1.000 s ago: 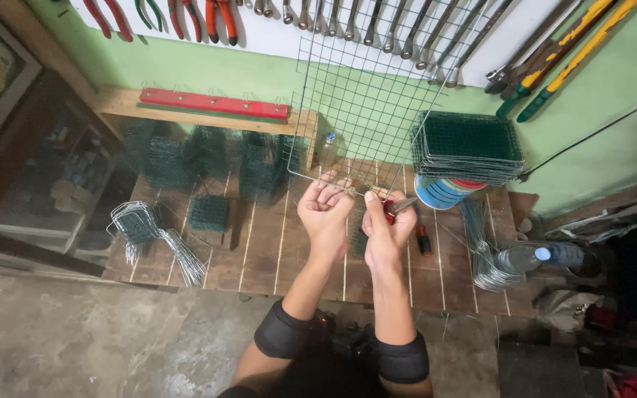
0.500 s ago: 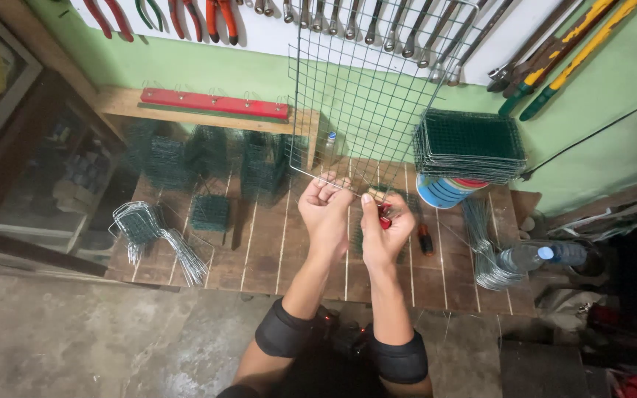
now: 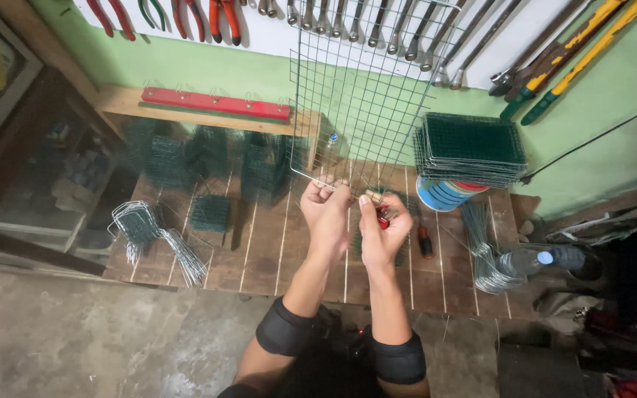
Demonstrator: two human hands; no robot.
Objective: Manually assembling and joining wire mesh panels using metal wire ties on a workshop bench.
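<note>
A green wire mesh panel (image 3: 366, 88) stands almost upright over the wooden bench (image 3: 259, 250), leaning toward the tool wall. My left hand (image 3: 326, 210) pinches the panel's lower edge. Right beside it, my right hand (image 3: 381, 225) is closed around a small red-handled tool (image 3: 383, 217) held at the same bottom edge. Both forearms come up from the bottom of the view, each with a black band at the elbow.
A stack of green mesh panels (image 3: 470, 147) rests on a blue tub (image 3: 444, 195) at the right. Bent wire pieces (image 3: 149, 232) lie at left, more wires (image 3: 484, 250) and a plastic bottle (image 3: 536, 259) at right. Folded mesh baskets (image 3: 208, 158) sit under a shelf.
Both hands stay at the panel's bottom edge. The mesh panel has tipped up and back toward the wall, standing steeper than a second ago.
</note>
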